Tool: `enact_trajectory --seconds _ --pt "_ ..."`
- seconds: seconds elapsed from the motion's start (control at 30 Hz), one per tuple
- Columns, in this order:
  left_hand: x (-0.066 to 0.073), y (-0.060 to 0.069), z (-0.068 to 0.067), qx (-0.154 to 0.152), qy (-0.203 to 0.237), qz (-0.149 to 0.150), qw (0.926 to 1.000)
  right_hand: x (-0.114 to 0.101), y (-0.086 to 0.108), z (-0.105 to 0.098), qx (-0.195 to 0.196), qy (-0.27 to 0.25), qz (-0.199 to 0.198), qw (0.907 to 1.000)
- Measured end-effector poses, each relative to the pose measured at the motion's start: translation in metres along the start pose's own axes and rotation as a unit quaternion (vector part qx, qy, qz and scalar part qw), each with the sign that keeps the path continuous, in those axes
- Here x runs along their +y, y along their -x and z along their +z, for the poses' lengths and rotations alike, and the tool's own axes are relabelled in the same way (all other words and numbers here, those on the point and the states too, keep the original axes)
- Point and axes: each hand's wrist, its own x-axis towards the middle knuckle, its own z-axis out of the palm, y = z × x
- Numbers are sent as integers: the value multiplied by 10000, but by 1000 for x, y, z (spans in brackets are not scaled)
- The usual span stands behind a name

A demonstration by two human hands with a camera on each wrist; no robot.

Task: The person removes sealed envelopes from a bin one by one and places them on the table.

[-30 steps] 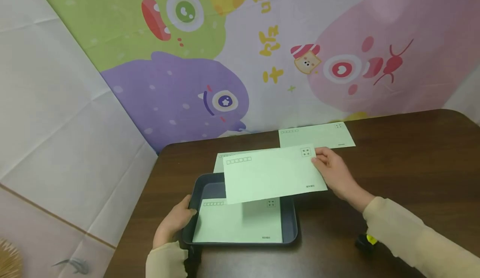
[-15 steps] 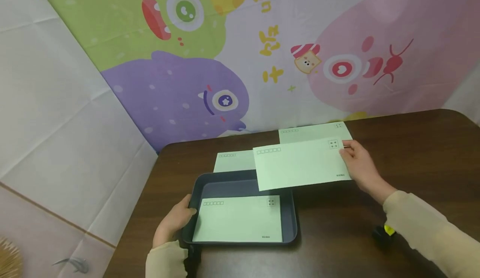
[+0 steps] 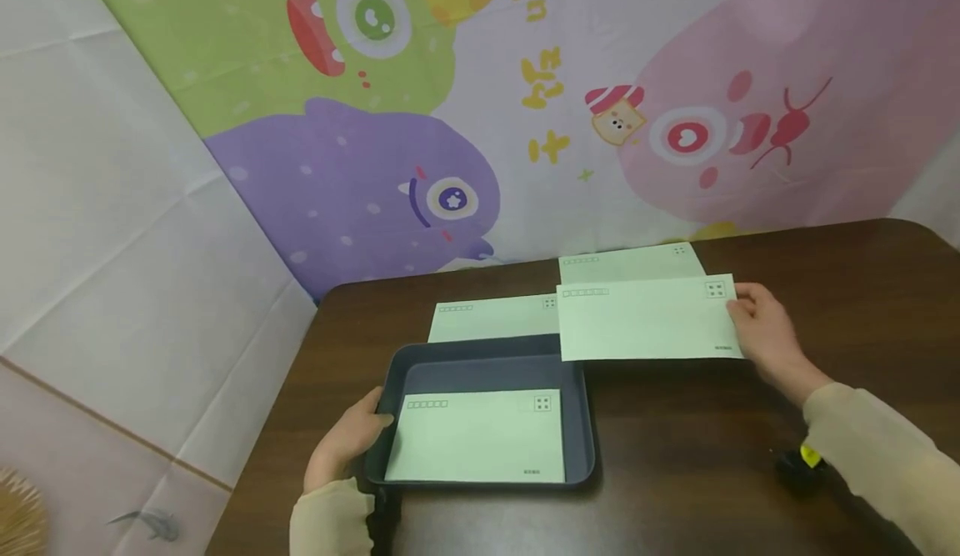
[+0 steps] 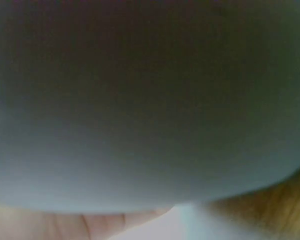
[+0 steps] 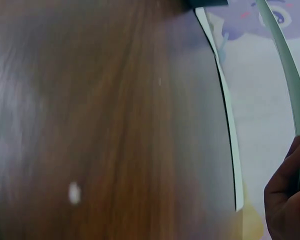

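My right hand [image 3: 771, 333] pinches the right edge of a pale green envelope [image 3: 648, 321], holding it above the table right of the tray. In the right wrist view this envelope [image 5: 289, 82] appears edge-on, with the fingers at its end. My left hand [image 3: 347, 438] grips the left side of a dark grey tray [image 3: 476, 373], thumb over the rim. Inside the tray lies another envelope [image 3: 480, 443] with printed boxes at its top left. A blurred dark surface fills most of the left wrist view; part of the hand [image 4: 85, 225] shows below it.
One envelope [image 3: 487, 323] lies behind the tray, and another [image 3: 626, 264] at the table's back edge, partly covered by the held one. Behind the brown wooden table [image 3: 675, 448] hangs a cartoon-printed cloth [image 3: 555, 197]. A white panel [image 3: 150, 206] stands to the left.
My right hand has carried the envelope rightward from over the tray, uncovering more of the tray and of the envelope behind it. The left hand stays on the tray's side.
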Motion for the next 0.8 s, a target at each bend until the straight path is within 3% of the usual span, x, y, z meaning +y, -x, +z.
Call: enact_trajectory --seconds 0.4,0.8 --pt "-2 1 -2 -107 171 -29 9998 24 -10 -14 122 573 34 9983" --pt "-1 2 0 -139 300 6 9995 17 -17 -8 -116 1083 -148 9939"
